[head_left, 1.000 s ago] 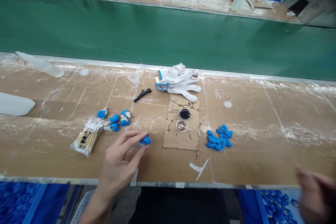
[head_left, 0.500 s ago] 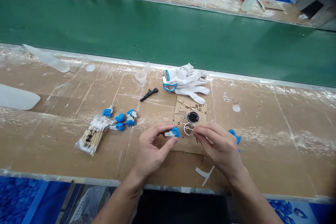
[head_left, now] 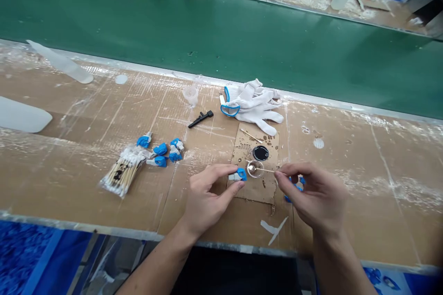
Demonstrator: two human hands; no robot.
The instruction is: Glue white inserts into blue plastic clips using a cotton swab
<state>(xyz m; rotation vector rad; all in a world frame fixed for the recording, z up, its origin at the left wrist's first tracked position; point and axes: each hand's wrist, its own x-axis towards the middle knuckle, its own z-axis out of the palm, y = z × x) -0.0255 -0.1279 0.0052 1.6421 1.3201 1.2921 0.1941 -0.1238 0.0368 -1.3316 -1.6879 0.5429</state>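
Note:
My left hand point(head_left: 216, 193) pinches a small blue and grey plastic part point(head_left: 238, 175) between thumb and forefinger, just left of a small clear cup point(head_left: 255, 169). A thin cotton swab point(head_left: 266, 170) leans across the cup's rim with one end inside. Its other end meets the closed thumb and fingertips of my right hand point(head_left: 313, 196), which is slightly blurred. Behind the cup is another small round cup of dark liquid point(head_left: 260, 152). Both stand on a stained cardboard piece point(head_left: 252, 193), where a second cotton swab point(head_left: 251, 136) lies.
White work gloves point(head_left: 256, 106) and a black plastic piece point(head_left: 200, 119) lie farther back. To the left are a bag of cotton swabs point(head_left: 122, 170) and several blue and grey parts point(head_left: 160, 149). More blue parts point(head_left: 289, 198) sit partly behind my right hand. A green belt point(head_left: 221, 46) runs beyond.
My right hand has shifted right, away from the cup, with its fingertips now at the swab's far end. The left hand still holds the plastic part. The camera view has shifted slightly.

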